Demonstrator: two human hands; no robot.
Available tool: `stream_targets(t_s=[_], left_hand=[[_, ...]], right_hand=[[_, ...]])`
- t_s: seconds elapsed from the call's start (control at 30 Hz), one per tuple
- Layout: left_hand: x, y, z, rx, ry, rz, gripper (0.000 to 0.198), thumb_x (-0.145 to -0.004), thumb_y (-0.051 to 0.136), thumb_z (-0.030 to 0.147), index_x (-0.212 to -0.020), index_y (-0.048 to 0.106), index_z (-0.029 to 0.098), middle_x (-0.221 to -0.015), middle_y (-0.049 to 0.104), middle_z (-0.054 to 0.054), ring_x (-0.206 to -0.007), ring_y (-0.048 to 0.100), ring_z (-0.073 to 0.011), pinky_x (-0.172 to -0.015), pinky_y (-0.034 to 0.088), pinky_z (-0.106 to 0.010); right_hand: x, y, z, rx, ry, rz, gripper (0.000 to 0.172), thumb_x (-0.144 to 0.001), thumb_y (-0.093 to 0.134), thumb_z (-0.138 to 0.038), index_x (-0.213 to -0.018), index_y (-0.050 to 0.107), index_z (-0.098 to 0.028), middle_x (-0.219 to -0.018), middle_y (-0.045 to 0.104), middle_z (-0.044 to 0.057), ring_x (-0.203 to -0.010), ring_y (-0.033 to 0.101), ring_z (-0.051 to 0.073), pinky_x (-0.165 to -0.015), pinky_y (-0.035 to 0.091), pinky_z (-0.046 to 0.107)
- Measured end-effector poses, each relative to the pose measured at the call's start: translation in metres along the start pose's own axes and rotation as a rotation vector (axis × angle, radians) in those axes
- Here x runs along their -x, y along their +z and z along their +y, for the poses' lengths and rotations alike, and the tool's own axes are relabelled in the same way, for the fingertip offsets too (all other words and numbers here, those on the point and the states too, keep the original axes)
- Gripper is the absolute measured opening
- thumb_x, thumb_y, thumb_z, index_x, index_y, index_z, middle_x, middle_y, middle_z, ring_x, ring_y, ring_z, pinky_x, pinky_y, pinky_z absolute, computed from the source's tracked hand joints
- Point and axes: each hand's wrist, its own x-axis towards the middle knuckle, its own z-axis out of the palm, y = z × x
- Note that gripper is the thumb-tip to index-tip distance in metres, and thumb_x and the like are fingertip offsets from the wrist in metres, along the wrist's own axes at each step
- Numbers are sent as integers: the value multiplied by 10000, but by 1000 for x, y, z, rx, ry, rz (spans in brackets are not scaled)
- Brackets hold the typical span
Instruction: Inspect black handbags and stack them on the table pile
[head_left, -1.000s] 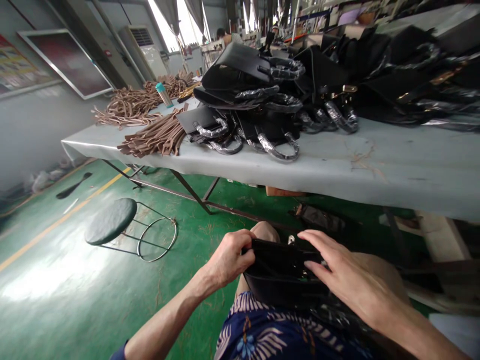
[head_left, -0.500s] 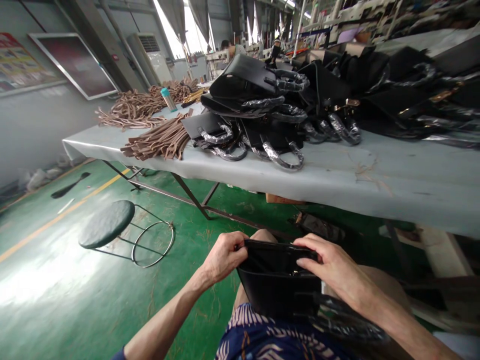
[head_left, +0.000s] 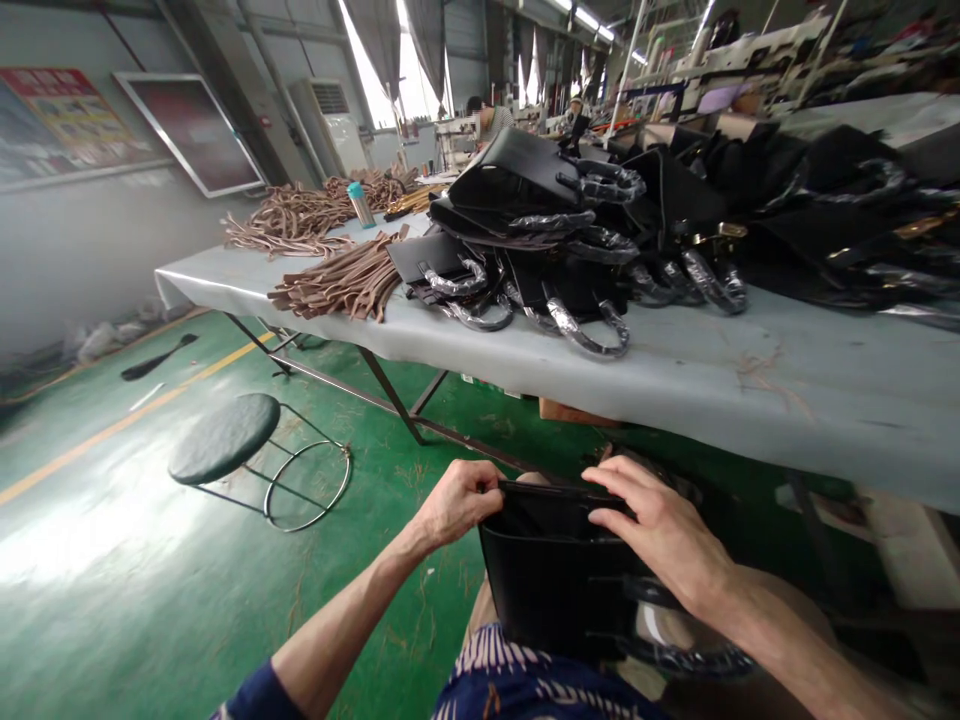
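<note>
Black bag, mouth upward
Left hand pinches its rim; right hand, thumb and fingers parted, is at the other end.

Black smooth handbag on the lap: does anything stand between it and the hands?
Nothing visible does. The left hand pinches the black smooth handbag at its rim's left end; the right hand is at the opening's right side. The black plastic-wrapped loop handle lies on the near side, not between.
</note>
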Motion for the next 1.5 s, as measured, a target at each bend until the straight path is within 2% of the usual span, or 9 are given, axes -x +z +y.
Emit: stream_targets(t_s=[0.37, 0.77, 0.87, 0.93, 1.03, 1.2, 1.3, 1.4, 1.5], left_hand=[[12, 7, 11, -26, 84, 51, 121, -647, 426, 98, -545, 383, 148, -652, 491, 22, -587, 393, -78, -520, 274, -192], [17, 11, 20, -195, 168, -4, 142, -698, 456, 88, -568, 440, 145, -802, 574, 3, -662, 502, -85, -609, 376, -177], [16, 5, 27, -328, 246, -86, 132, -718, 435, 77, -701, 534, 164, -1012, 581, -5, -823, 553, -115, -729, 418, -188], [14, 1, 35, -428, 312, -184, 236, -721, 414, 56, -846, 562, 191, -1143, 540, -1, -941, 548, -136, -803, 426, -203], [6, -1, 47, -579, 350, -327, 357, -715, 408, 43, -997, 531, 224, -1176, 523, 0, -989, 548, -158, -812, 452, -228], [-7, 6, 59, -798, 351, -487, 337, -703, 454, 83, -991, 545, 233, -1118, 534, -30, -890, 586, -203, -658, 495, -274], [-11, 11, 64, -887, 398, -495, 292, -717, 468, 107, -967, 567, 222, -1085, 537, -55, -894, 579, -228, -652, 494, -306], [-13, 11, 66, -897, 404, -517, 249, -708, 470, 99, -904, 585, 201, -1062, 543, -59, -866, 580, -220, -623, 484, -291], [-15, 8, 67, -821, 407, -559, 244, -684, 475, 75, -860, 593, 195, -1091, 534, -43, -836, 579, -184, -609, 467, -253]], right_hand=[[8, 15, 6, 245, -140, 135, 103, -813, 513, -218, -862, 602, -229, -937, 586, 42, -873, 533, 215, -781, 438, 367], [18, 30, 8, 392, -109, 265, 53, -800, 553, -178, -806, 583, -221, -844, 542, 18, -785, 493, 193, -692, 397, 332], [22, 31, 4, 375, -94, 255, 66, -823, 525, -186, -814, 586, -210, -827, 539, 21, -780, 497, 188, -688, 401, 322], [24, 32, 2, 347, -74, 244, 94, -843, 492, -189, -844, 586, -196, -854, 546, 29, -800, 507, 185, -701, 411, 314], [26, 33, 4, 340, -68, 257, 138, -859, 458, -189, -893, 592, -177, -889, 550, 47, -823, 509, 193, -715, 419, 318], [28, 36, 13, 354, -103, 319, 164, -871, 438, -197, -914, 594, -167, -887, 547, 65, -825, 499, 209, -711, 418, 332], [29, 40, 19, 331, -97, 366, 163, -883, 412, -210, -873, 568, -162, -873, 554, 66, -818, 506, 204, -722, 418, 334], [28, 41, 24, 301, -70, 379, 151, -880, 411, -220, -813, 538, -173, -862, 557, 57, -822, 521, 195, -737, 417, 324], [26, 39, 27, 290, -35, 338, 141, -877, 418, -248, -884, 544, -186, -912, 559, 49, -836, 540, 186, -708, 425, 296]])
